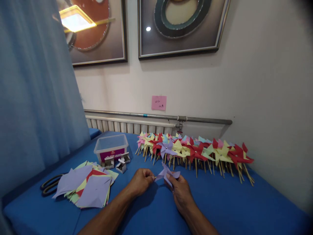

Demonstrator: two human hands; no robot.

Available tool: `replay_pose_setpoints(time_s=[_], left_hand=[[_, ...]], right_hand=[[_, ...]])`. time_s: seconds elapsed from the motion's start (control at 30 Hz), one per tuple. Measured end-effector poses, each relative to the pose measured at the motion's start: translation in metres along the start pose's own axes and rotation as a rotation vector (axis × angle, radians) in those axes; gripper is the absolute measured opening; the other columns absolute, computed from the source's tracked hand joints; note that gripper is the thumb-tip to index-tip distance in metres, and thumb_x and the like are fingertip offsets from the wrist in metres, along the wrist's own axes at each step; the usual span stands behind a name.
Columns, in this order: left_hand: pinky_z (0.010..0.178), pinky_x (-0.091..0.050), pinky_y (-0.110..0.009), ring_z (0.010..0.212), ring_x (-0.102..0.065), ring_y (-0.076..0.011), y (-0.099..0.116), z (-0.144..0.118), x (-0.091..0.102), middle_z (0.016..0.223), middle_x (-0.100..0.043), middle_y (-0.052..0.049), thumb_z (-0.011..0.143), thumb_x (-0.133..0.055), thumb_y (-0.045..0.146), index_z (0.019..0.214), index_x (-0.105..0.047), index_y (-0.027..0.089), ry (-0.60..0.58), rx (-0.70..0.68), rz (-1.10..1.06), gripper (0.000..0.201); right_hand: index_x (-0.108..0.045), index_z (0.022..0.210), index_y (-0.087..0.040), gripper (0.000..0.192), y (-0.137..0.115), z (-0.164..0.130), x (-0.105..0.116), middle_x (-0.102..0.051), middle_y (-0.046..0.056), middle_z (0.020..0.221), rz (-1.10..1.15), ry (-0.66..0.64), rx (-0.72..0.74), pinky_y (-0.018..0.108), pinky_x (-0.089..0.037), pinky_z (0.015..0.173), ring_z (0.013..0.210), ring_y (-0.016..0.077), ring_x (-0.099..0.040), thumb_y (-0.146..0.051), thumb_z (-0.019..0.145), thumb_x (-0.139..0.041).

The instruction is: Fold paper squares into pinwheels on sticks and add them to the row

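A purple paper pinwheel (165, 172) is held up by my right hand (180, 192), its thumb pressed on the folded paper and the fingers behind. My left hand (141, 181) is closed in a pinch just left of the pinwheel, its fingertips right beside one paper point. A tiny yellowish tip shows at those fingertips; what it belongs to is too small to make out. Beyond both hands lie many finished pinwheels on wooden sticks (195, 153), in red, yellow, purple, pink, green and blue.
On the blue-covered table (156, 215) at left lies a pile of cut paper squares (94, 191), partly over black-handled scissors (50, 186). Small open boxes (121, 165) stand before a clear plastic tub (111, 143). A radiator (132, 125) and pipe run behind; a blue curtain (36, 81) hangs left.
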State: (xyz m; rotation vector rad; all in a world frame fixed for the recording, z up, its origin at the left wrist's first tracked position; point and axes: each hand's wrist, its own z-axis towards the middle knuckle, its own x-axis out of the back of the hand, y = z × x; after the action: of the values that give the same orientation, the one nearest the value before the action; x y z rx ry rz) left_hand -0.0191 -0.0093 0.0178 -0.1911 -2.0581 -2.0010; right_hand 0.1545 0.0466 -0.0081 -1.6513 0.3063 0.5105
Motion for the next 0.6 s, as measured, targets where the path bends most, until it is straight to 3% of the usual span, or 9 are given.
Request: replay_pose_setpoints(time_s=[0.6], left_hand=[[0.052,-0.022,-0.026,0.051,-0.032,-0.0095,0.0046,-0.0017,-0.0032,0.055,-0.042,0.006,0.078,-0.058,0.031,0.072,-0.058,0.017,-0.005,0.001,0.026,0.015]], right_hand=[[-0.074,0.078,-0.019,0.034,0.003,0.0034,0.004,-0.076,0.002,0.075,-0.028,0.001,0.027,0.03,-0.054,0.072,0.07,0.0188,-0.067,-0.033,0.053,-0.093]])
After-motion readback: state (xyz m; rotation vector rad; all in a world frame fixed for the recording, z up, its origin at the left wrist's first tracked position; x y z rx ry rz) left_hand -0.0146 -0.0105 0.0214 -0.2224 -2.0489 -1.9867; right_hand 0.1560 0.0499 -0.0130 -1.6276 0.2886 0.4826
